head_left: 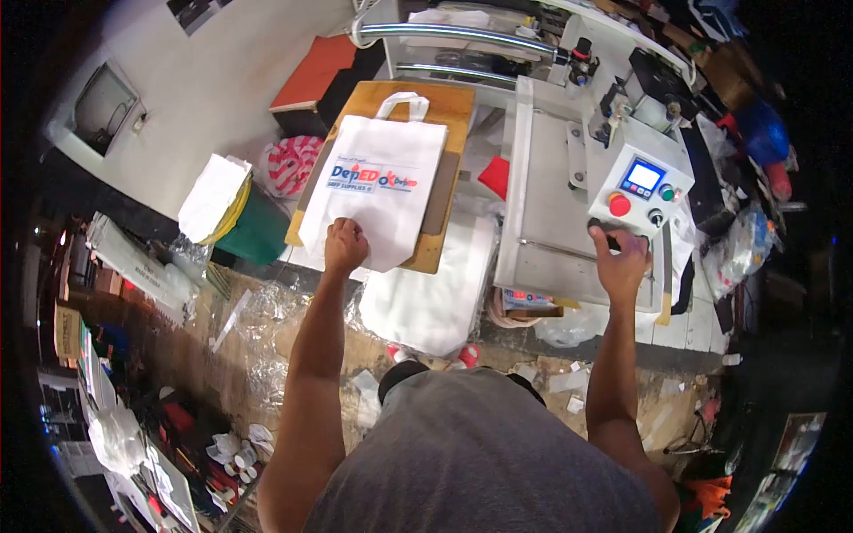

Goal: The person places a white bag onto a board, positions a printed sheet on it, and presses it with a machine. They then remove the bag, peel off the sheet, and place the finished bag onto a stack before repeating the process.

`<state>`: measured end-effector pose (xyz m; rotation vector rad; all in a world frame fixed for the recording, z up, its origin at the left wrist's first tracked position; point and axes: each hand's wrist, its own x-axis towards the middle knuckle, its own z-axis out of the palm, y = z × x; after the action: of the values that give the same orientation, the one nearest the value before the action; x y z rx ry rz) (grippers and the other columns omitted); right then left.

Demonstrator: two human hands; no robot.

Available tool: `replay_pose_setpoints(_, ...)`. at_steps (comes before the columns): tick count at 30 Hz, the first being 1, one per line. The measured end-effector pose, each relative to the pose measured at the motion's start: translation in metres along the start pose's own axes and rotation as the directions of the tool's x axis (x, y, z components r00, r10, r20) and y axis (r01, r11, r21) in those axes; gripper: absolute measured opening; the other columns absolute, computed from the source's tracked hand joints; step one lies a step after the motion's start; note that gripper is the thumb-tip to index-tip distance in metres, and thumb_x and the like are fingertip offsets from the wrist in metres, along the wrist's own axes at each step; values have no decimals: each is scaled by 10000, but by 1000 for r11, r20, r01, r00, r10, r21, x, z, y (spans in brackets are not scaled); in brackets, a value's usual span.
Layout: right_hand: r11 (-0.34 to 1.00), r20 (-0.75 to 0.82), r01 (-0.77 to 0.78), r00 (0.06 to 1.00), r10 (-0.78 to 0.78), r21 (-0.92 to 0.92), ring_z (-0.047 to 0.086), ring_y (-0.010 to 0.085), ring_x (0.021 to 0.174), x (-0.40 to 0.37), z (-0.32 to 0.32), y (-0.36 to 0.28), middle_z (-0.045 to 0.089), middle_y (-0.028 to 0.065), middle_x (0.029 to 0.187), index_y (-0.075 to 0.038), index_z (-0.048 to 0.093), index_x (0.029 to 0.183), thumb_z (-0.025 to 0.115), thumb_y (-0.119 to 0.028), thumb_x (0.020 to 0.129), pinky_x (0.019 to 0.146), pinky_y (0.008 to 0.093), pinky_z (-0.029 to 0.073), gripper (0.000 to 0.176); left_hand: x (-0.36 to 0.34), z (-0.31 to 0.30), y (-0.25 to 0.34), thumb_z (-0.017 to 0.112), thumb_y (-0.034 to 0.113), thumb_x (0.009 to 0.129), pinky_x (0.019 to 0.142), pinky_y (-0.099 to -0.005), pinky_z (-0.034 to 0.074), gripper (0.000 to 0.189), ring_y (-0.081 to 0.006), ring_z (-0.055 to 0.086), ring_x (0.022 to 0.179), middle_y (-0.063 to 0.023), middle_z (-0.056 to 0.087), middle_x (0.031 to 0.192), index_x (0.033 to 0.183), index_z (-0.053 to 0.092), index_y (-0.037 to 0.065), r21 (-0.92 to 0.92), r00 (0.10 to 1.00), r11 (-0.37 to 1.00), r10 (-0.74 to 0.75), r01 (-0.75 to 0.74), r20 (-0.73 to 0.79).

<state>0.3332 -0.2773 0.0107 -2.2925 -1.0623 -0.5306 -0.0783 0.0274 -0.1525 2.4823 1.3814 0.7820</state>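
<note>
A white non-woven tote bag point(391, 147) lies flat on a wooden board, its handle loop at the far end. Blue and red lettering, partly readable as "DepED", is printed across it. At the bag's near edge, my left hand point(346, 244) has its fingers bent and pressed together on the fabric. My right hand point(625, 265) is at the lower edge of a grey control box point(657, 160), fingers curled in. Whatever they grip there is hidden. The box carries a small screen point(641, 176), a red push button point(619, 204), a green button point(667, 192) and a black knob point(656, 216).
The wooden board point(458, 107) sits left of a pale machine tray point(544, 204). Metal rails point(462, 32) cross behind. More white bags point(426, 306) lie below the board. A green bin point(258, 231) stands left; plastic scraps point(275, 320) litter the floor.
</note>
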Motion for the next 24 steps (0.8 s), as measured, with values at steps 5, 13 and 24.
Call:
replay_pose_setpoints(5, 911, 113, 114, 979, -171, 397, 671, 303, 930, -2, 1, -44, 731, 95, 978, -81, 743, 989, 806, -289, 812, 844, 426, 492, 281, 13, 4, -37, 618, 75, 821, 820, -486, 518, 92, -402, 639, 894, -192, 670, 897, 900, 648, 38, -68, 986, 990, 131, -125, 98)
replay_pose_setpoints(13, 739, 133, 226, 910, -392, 635, 650, 363, 1068, -10, 24, -111, 674, 176, 1149, -63, 651, 1158, 723, -151, 869, 941, 439, 518, 311, 43, -135, 169, 634, -36, 826, 808, -416, 543, 157, -378, 665, 911, -162, 685, 964, 960, 667, 41, -390, 911, 835, 283, -388, -299)
replay_pose_setpoints(24, 711, 157, 77, 954, -257, 699, 648, 109, 841, -11, 36, -97, 707, 73, 1016, -33, 647, 1072, 636, -9, 899, 758, 244, 512, 174, 47, -81, 189, 703, 263, 853, 818, -516, 462, 322, -387, 585, 934, -174, 631, 989, 1067, 600, 45, -27, 845, 855, 505, -517, -175)
